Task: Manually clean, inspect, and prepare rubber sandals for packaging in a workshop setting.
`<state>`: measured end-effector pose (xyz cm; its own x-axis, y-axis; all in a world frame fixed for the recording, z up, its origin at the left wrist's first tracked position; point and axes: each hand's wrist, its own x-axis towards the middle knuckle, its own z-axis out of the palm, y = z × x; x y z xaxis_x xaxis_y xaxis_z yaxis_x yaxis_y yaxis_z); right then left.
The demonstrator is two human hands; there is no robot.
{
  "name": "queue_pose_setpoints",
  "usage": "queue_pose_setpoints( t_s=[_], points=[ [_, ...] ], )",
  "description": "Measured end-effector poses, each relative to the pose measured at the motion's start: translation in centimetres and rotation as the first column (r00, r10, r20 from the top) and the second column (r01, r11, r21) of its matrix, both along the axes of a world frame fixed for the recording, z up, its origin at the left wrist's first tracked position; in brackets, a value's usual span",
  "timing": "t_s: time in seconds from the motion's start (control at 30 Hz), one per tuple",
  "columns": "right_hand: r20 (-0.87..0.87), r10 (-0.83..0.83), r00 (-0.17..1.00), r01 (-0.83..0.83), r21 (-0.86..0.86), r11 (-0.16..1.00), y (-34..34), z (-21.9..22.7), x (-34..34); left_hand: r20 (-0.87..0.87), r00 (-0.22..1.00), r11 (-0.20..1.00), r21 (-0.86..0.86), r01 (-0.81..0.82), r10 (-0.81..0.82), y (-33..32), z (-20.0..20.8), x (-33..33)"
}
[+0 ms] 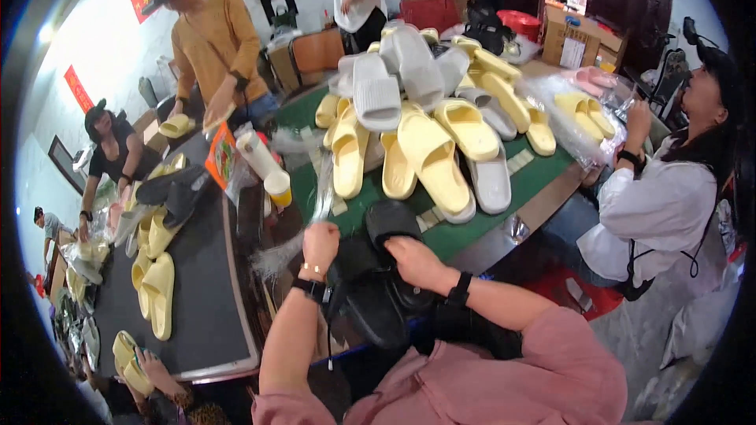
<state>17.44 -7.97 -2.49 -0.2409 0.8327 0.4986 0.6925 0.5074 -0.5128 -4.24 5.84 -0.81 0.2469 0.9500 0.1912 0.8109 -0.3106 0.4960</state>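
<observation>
My left hand (321, 245) is closed in a fist at the near left corner of the green table. A strip of clear plastic film (324, 193) runs up from it and seems pinched in the fingers. Just to its right, my right hand (416, 261) has its fingers curled against a black slipper (391, 219) and grips it near the strap. More black slippers (376, 316) lie below, between my forearms and close to my lap. Beyond my hands rises a heap of pale yellow slippers (429, 145) and grey slippers (376, 94).
The green tabletop (465, 240) carries the heap. To the left, a dark table (205, 299) holds yellow slippers (157, 295), with a plastic roll (256, 153) and a yellow cup (278, 186) at its edge. Co-workers stand or sit around; one at right (657, 189) handles clear bags.
</observation>
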Motion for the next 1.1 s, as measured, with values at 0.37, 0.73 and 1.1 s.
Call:
queue_pose_setpoints(
  t_s=[0.37, 0.73, 1.1],
  points=[
    [0.006, -0.048, 0.999, 0.048, -0.016, 0.999, -0.1, 0.9, 0.7, -0.246, 0.968, 0.915, -0.4, -0.061, -0.043, -0.5, 1.6, -1.5],
    [-0.02, -0.051, 0.999, 0.05, -0.009, 0.999, -0.9, 0.5, 0.3, -0.188, 0.981, 0.996, 0.057, 0.062, -0.05, -1.0, -0.1, -1.7],
    [0.077, -0.08, 0.994, 0.08, 0.001, 0.997, 0.1, 1.4, 0.7, 0.076, 0.967, 0.968, -0.04, 0.247, -0.244, 0.0, 5.2, 5.4]
  ],
)
